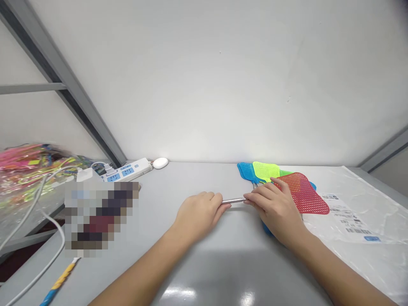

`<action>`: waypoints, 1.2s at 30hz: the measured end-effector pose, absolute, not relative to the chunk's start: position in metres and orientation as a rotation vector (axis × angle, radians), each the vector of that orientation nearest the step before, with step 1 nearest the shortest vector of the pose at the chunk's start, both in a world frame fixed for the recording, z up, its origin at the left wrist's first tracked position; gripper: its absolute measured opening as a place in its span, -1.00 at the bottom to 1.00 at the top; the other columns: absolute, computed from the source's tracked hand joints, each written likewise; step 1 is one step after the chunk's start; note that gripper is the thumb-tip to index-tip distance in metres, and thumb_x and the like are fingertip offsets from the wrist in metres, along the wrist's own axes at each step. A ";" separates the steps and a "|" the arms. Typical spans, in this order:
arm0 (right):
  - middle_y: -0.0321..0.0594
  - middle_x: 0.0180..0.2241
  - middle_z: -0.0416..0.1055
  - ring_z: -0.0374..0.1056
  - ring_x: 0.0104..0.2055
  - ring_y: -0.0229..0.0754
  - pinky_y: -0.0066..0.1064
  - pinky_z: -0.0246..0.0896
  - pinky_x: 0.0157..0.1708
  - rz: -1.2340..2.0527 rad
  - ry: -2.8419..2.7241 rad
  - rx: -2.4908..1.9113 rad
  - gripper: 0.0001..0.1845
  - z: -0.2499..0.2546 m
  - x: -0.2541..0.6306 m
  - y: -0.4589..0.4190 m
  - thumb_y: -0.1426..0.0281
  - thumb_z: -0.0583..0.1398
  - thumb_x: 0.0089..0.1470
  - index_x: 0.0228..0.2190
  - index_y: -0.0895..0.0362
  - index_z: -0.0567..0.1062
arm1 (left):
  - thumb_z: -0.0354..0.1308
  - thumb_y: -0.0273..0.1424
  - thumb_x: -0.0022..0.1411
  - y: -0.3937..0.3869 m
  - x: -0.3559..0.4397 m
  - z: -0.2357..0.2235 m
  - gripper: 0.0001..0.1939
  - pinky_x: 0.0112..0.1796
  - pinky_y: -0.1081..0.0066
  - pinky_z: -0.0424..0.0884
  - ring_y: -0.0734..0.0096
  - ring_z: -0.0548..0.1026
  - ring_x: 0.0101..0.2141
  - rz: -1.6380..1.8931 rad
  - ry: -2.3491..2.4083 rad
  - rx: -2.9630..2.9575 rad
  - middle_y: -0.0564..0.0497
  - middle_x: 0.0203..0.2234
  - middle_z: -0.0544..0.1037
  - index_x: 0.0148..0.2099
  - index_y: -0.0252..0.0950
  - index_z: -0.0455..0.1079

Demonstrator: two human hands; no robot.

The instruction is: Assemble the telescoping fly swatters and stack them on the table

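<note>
A silver metal rod [233, 200] lies level between my two hands, a little above the table. My left hand [201, 212] is closed round its left end. With fingers pinched together, my right hand [274, 206] grips the other end. Just past the right hand a red perforated fly swatter head [306, 195] sticks out in line with the rod; the hand hides where they join. Behind it lie more fly swatters: a blue one [245, 171] and a yellow-green one [265, 170], partly covered, with thin metal shafts.
At right a clear plastic bag [382, 212] with a printed label is spread on the grey table [178, 178]. A white power strip [127, 171], a white oval object [160, 162], cables and a blurred patch [105, 216] are at left. Bagged colourful items [35, 170] sit beyond the left edge.
</note>
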State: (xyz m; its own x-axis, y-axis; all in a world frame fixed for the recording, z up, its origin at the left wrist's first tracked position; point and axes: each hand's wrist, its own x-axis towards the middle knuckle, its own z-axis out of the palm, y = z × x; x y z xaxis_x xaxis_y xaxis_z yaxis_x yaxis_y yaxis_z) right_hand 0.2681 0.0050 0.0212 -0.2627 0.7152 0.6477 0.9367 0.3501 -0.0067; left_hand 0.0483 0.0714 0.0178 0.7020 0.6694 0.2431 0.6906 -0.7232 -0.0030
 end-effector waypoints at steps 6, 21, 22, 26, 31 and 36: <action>-0.30 -0.41 0.51 0.30 -0.33 -0.19 -0.15 0.05 -0.02 -0.549 -2.013 -1.394 -0.89 0.025 0.275 0.008 0.42 0.17 0.24 -0.33 0.07 0.51 | -0.24 -0.11 0.45 0.080 0.041 0.021 -0.57 -0.52 0.39 -0.01 0.36 0.42 -0.47 -0.348 -1.118 -2.796 0.04 -0.46 0.49 -0.30 -0.24 0.29; -0.28 -0.33 0.53 0.41 -0.30 -0.21 -0.06 -0.01 0.11 -0.650 -2.025 -1.380 -0.87 0.026 0.300 0.007 0.47 0.14 0.24 -0.24 0.05 0.49 | -0.23 -0.14 0.45 0.082 0.031 0.022 -0.57 -0.54 0.41 -0.04 0.41 0.36 -0.55 -0.428 -1.152 -2.749 0.05 -0.53 0.45 -0.35 -0.25 0.25; -0.25 -0.30 0.53 0.41 -0.28 -0.20 -0.07 0.00 0.11 -0.659 -2.013 -1.379 -0.86 0.025 0.295 0.006 0.48 0.14 0.24 -0.21 0.06 0.49 | -0.23 -0.14 0.45 0.080 0.033 0.022 -0.57 -0.54 0.41 -0.04 0.41 0.35 -0.55 -0.433 -1.160 -2.735 0.04 -0.53 0.45 -0.35 -0.25 0.26; -0.22 -0.32 0.50 0.35 -0.30 -0.20 -0.15 0.07 0.04 -0.575 -2.101 -1.322 -0.84 0.018 0.275 0.004 0.50 0.12 0.26 -0.17 0.10 0.48 | -0.21 -0.13 0.44 0.071 0.040 0.022 -0.58 -0.54 0.39 -0.04 0.38 0.36 -0.53 -0.445 -1.092 -2.737 0.02 -0.52 0.46 -0.34 -0.25 0.28; -0.21 -0.39 0.47 0.26 -0.38 -0.20 -0.32 0.07 -0.31 -0.507 -2.162 -1.300 -0.84 0.015 0.270 0.003 0.43 0.11 0.28 -0.23 0.11 0.51 | -0.21 -0.13 0.45 0.069 0.045 0.019 -0.57 -0.53 0.38 -0.02 0.38 0.38 -0.50 -0.426 -1.033 -2.791 0.03 -0.51 0.47 -0.34 -0.25 0.29; -0.23 -0.41 0.48 0.29 -0.39 -0.21 -0.32 0.00 -0.38 -0.564 -2.117 -1.279 -0.84 0.019 0.277 0.005 0.43 0.13 0.27 -0.27 0.11 0.53 | -0.22 -0.10 0.45 0.078 0.042 0.018 -0.56 -0.52 0.38 -0.01 0.39 0.40 -0.49 -0.419 -1.005 -2.804 0.04 -0.49 0.48 -0.33 -0.25 0.30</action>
State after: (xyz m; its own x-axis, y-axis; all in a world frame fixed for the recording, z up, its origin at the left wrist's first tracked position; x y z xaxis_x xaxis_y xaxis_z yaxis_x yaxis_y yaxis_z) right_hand 0.2767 0.0054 0.0195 -0.3591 0.6405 0.6788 0.8934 0.4462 0.0516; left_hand 0.0424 0.0776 0.0180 0.7393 0.6014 0.3030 0.6386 -0.7689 -0.0319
